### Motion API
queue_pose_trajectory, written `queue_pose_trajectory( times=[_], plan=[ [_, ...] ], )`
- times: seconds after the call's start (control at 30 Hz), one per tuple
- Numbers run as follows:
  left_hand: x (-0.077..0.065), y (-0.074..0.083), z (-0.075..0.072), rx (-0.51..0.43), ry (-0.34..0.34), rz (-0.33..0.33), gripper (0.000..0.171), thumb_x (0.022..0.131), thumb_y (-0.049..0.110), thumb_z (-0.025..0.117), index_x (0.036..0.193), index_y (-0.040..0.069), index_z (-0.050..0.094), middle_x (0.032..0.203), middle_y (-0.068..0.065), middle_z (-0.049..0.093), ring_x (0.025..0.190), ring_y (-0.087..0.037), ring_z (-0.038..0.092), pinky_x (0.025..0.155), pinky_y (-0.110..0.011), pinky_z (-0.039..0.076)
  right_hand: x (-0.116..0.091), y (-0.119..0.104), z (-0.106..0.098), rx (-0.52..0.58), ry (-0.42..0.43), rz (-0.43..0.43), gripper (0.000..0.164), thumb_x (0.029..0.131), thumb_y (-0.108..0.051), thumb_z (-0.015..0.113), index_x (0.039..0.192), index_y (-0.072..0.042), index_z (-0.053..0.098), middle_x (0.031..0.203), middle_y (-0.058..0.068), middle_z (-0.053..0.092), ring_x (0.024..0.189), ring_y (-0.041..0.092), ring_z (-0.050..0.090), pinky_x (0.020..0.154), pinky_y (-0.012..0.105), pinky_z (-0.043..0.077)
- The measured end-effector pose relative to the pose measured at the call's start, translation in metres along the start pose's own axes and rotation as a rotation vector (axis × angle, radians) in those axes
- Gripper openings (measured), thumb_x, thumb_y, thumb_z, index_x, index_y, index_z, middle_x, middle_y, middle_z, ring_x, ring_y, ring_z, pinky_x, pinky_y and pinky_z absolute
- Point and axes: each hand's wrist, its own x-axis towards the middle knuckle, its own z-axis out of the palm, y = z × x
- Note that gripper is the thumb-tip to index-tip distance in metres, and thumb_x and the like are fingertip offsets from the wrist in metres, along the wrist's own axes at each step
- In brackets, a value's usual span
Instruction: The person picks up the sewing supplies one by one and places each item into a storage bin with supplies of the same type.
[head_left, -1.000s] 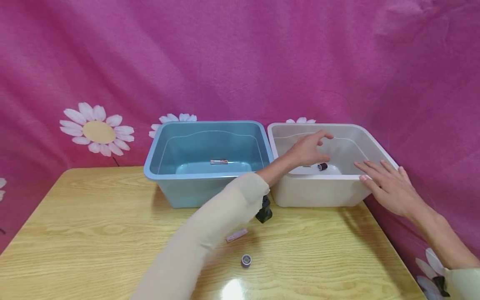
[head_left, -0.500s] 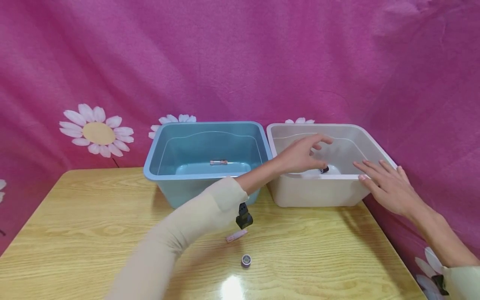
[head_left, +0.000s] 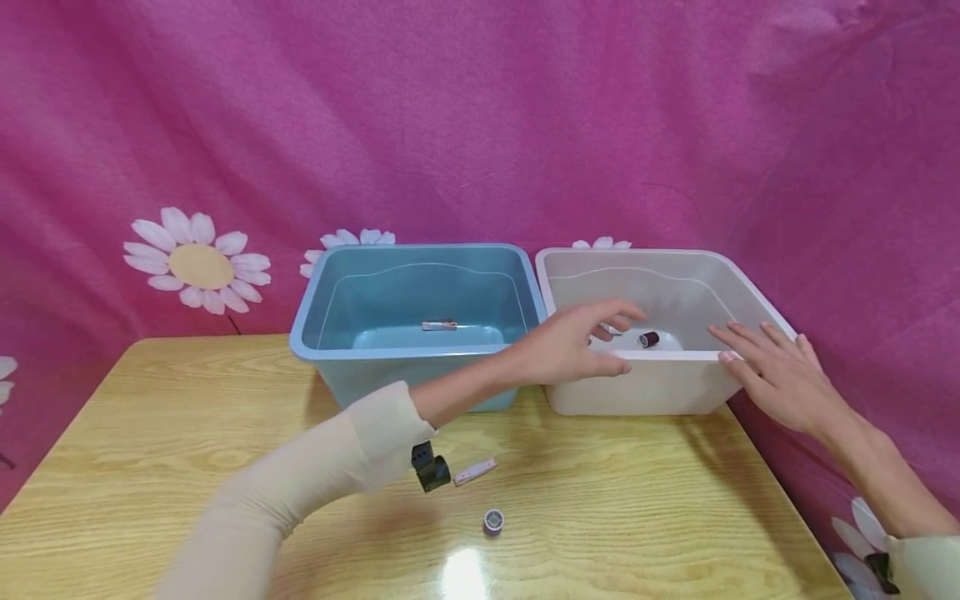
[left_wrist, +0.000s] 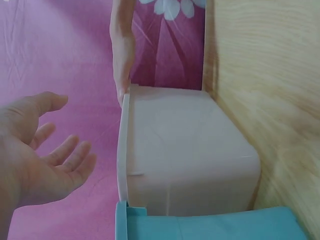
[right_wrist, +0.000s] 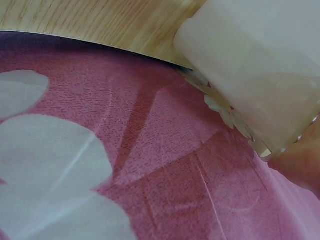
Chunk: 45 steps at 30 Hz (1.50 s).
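My left hand hovers over the near left rim of the white bin, fingers loosely bent and nothing held. In the left wrist view its palm and fingers stand apart from the bin. A small dark spool-like cylinder lies on the white bin's floor; a pale thing beside it is mostly hidden by the fingers. My right hand rests with spread fingers on that bin's near right corner. In the right wrist view, only a small part of the hand shows at the rim.
Left of the white bin stands a blue bin with a small slim pinkish piece inside. On the wooden table lie a slim pink piece and a short dark cylinder. A pink flowered cloth hangs behind.
My left hand has drawn back left and toward me, from above the white bin's inside to its near rim. More of the dark cylinder shows now. My right hand has stayed put.
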Motion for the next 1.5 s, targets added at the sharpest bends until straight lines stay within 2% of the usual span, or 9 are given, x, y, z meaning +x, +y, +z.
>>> queue_pose_trajectory(
  times=[0.17,0.3,0.43,0.6,0.77,1.0,1.17,1.5],
  plan=[
    [-0.023,0.005,-0.001,-0.004,-0.022,-0.043,0.053,0.089,0.015,0.076,0.138,0.018,0.056,0.129,0.001,0.062,0.109,-0.011,0.061,0.094,-0.025,0.046,-0.001,0.001,-0.002,0.005,0.004,-0.003,0.046,0.108,-0.030,0.042,0.151,-0.014,0.044,0.151,0.026,0.039,0.139,0.058,0.018,0.106,0.075,-0.006],
    [-0.043,0.004,-0.002,-0.005,-0.046,-0.050,0.051,0.089,0.011,0.076,0.136,0.013,0.057,0.130,-0.005,0.063,0.112,-0.016,0.062,0.094,-0.025,0.047,-0.001,0.001,-0.001,0.007,-0.006,0.000,0.046,0.108,-0.030,0.041,0.151,-0.013,0.044,0.152,0.026,0.038,0.139,0.058,0.018,0.106,0.075,-0.007],
    [-0.065,-0.003,-0.005,0.010,-0.042,-0.062,0.048,0.089,0.008,0.076,0.133,0.008,0.058,0.126,-0.008,0.065,0.111,-0.017,0.062,0.092,-0.025,0.048,-0.002,0.000,-0.001,0.004,0.002,-0.006,0.046,0.108,-0.030,0.042,0.150,-0.013,0.045,0.151,0.025,0.039,0.138,0.059,0.020,0.106,0.076,-0.005],
    [-0.095,-0.014,-0.008,-0.003,-0.026,-0.110,0.046,0.089,0.010,0.076,0.132,0.009,0.059,0.121,-0.003,0.066,0.110,-0.013,0.061,0.094,-0.030,0.049,0.000,-0.002,-0.001,-0.005,0.010,-0.017,0.045,0.108,-0.029,0.042,0.150,-0.014,0.045,0.150,0.025,0.041,0.137,0.059,0.021,0.105,0.076,-0.003],
    [-0.119,-0.023,-0.004,-0.017,-0.038,-0.147,0.044,0.089,0.013,0.076,0.130,0.011,0.060,0.119,0.000,0.066,0.110,-0.016,0.062,0.093,-0.030,0.050,0.000,-0.003,-0.001,-0.006,0.007,-0.013,0.045,0.108,-0.030,0.043,0.149,-0.013,0.046,0.149,0.026,0.041,0.137,0.059,0.022,0.105,0.076,-0.002],
    [-0.139,-0.038,0.005,-0.029,-0.077,-0.189,0.043,0.088,0.012,0.077,0.129,0.012,0.061,0.119,-0.002,0.066,0.106,-0.012,0.063,0.092,-0.033,0.052,-0.001,-0.002,0.000,0.001,0.003,-0.007,0.046,0.108,-0.030,0.042,0.150,-0.015,0.045,0.150,0.025,0.040,0.138,0.058,0.020,0.106,0.076,-0.004],
    [-0.150,-0.048,0.012,-0.066,-0.097,-0.220,0.040,0.089,0.013,0.077,0.126,0.011,0.062,0.118,-0.001,0.066,0.105,-0.012,0.063,0.092,-0.030,0.051,-0.001,0.000,0.000,0.005,0.010,-0.011,0.045,0.107,-0.029,0.043,0.150,-0.014,0.046,0.150,0.025,0.041,0.138,0.058,0.020,0.106,0.076,-0.004],
    [-0.168,-0.058,0.021,-0.093,-0.120,-0.217,0.038,0.088,0.017,0.078,0.122,0.007,0.065,0.118,-0.003,0.066,0.104,-0.010,0.063,0.091,-0.033,0.053,-0.002,0.000,0.001,0.001,0.014,-0.012,0.045,0.107,-0.029,0.043,0.150,-0.013,0.046,0.150,0.027,0.040,0.138,0.059,0.020,0.106,0.075,-0.005]
  ],
)
